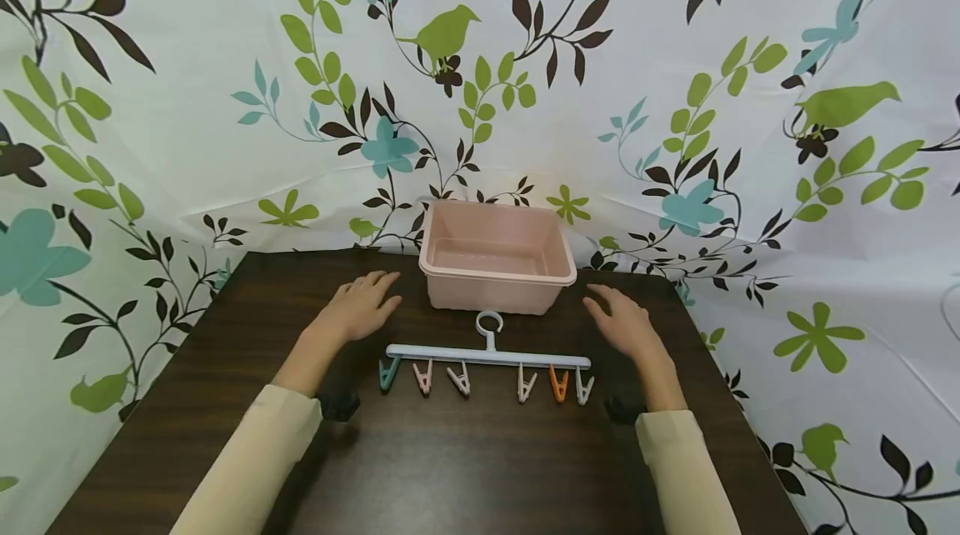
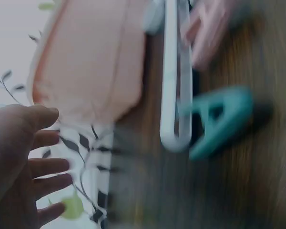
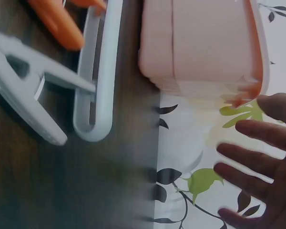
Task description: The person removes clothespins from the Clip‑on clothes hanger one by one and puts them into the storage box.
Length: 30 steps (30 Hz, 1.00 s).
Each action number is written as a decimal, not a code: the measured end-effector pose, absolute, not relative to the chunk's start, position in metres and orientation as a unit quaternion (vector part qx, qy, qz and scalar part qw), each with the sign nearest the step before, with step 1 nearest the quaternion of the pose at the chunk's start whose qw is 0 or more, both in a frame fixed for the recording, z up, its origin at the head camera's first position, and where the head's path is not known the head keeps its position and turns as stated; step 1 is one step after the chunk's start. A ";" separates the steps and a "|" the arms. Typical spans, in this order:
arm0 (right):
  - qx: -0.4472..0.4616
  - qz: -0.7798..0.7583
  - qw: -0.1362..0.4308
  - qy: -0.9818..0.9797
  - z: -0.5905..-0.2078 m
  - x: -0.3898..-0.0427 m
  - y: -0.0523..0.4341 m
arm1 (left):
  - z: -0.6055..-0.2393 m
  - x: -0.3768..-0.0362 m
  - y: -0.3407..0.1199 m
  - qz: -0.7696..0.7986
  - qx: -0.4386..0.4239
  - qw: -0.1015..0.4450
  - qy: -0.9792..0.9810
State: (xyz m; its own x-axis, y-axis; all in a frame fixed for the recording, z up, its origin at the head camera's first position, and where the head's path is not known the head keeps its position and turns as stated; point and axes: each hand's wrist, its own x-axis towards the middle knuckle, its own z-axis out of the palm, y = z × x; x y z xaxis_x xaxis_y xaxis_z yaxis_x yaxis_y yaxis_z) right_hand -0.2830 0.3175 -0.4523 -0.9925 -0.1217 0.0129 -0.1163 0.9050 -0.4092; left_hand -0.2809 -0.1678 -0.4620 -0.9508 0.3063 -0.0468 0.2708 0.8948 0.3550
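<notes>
A pale pink plastic basin (image 1: 495, 292) stands at the far edge of the dark table. In front of it lies a light blue-white clip hanger (image 1: 465, 354) with a round hook. Several clothespins hang along its bar, among them a teal clothespin (image 1: 387, 374) at the left end, an orange clothespin (image 1: 558, 385) and a grey-white clothespin (image 1: 584, 387) at the right end. My left hand (image 1: 358, 307) hovers left of the basin, fingers spread and holding nothing. To the basin's right is my right hand (image 1: 624, 320), also empty, its fingers extended in the right wrist view.
The dark wood table (image 1: 450, 468) reaches back to a white curtain (image 1: 570, 143) printed with leaves, birds and flowers. This curtain surrounds the table at the back and both sides.
</notes>
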 end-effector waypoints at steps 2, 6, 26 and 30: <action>-0.064 -0.225 -0.008 0.972 -0.451 -0.275 0.315 | -0.462 -0.275 -0.161 0.193 0.164 0.054 0.966; -0.083 -0.241 -0.021 0.967 -0.452 -0.262 0.304 | -0.463 -0.267 -0.148 0.219 0.185 0.071 0.955; -0.122 -0.225 0.069 0.964 -0.488 -0.236 0.269 | -0.493 -0.249 -0.099 0.257 0.220 0.139 0.931; -0.115 -0.219 0.077 0.966 -0.492 -0.236 0.270 | -0.501 -0.252 -0.096 0.251 0.234 0.140 0.929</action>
State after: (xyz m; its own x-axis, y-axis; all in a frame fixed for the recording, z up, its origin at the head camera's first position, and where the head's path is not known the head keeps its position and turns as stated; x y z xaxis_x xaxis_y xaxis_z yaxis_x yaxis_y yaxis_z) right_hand -0.2358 0.2696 -0.4921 -0.9617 -0.2558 -0.0983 -0.1884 0.8776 -0.4409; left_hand -0.2516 -0.0956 -0.5007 -0.8516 0.5042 -0.1435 0.3635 0.7651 0.5315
